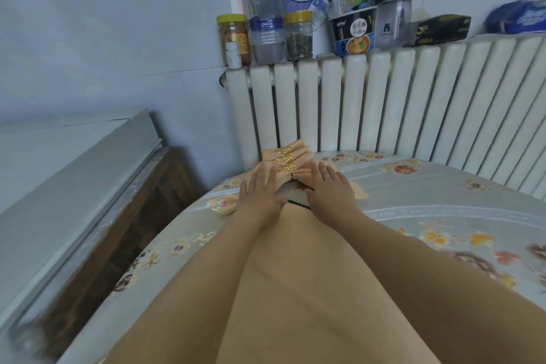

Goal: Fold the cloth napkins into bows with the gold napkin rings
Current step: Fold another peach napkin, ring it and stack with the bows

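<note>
Floral table (413, 198) bears three ringed napkin bows (288, 158), two hands (295, 189).

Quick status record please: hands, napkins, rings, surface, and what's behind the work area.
left hand: flat, fingers straight, resting on the left end of the nearest napkin bow
right hand: flat, fingers straight, resting on its right end
napkin bows: peach cloth, three in a row, nearest one between the hands
gold napkin rings: one round the middle of each bow
surface: floral table cover
behind: white radiator, with jars and an instant noodle cup on top
</note>
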The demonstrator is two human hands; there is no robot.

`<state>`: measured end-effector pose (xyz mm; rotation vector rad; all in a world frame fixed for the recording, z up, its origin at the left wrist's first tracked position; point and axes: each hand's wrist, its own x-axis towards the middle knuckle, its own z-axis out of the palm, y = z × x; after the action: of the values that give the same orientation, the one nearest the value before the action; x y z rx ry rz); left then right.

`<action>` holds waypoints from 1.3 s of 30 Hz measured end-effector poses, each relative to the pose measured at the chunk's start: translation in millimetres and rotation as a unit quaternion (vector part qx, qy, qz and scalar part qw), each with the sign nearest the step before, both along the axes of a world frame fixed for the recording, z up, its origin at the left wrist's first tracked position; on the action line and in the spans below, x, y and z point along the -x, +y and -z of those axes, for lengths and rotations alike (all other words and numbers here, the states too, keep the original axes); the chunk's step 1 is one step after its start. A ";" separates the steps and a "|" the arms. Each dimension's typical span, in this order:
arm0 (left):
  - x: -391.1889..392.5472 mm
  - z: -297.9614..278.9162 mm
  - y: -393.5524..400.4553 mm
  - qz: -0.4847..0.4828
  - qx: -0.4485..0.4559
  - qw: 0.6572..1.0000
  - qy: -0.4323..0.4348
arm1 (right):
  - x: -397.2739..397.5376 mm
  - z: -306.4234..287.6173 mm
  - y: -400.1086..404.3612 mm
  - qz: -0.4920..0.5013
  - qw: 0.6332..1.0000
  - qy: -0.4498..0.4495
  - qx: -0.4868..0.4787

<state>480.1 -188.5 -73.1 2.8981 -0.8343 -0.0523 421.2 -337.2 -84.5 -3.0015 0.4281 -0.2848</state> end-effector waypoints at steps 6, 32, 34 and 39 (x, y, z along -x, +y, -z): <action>97.2 -22.4 32.3 -0.002 0.020 0.999 0.041 | 96.3 -29.0 32.9 -0.027 1.000 0.002 -0.002; 431.3 -0.6 194.9 0.071 -0.036 0.976 0.202 | 464.9 1.5 109.0 -0.191 0.962 0.133 -0.142; 435.2 -1.9 212.4 0.084 -0.021 0.971 0.224 | 478.3 0.3 104.9 -0.207 0.955 0.142 -0.156; 441.0 9.9 225.7 0.066 0.035 0.976 0.204 | 487.5 3.4 110.1 -0.175 0.951 0.090 -0.237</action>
<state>39.0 37.2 -83.0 2.6203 -0.9221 -0.5940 -66.3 -227.1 -87.9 -2.5652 -0.0324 0.1116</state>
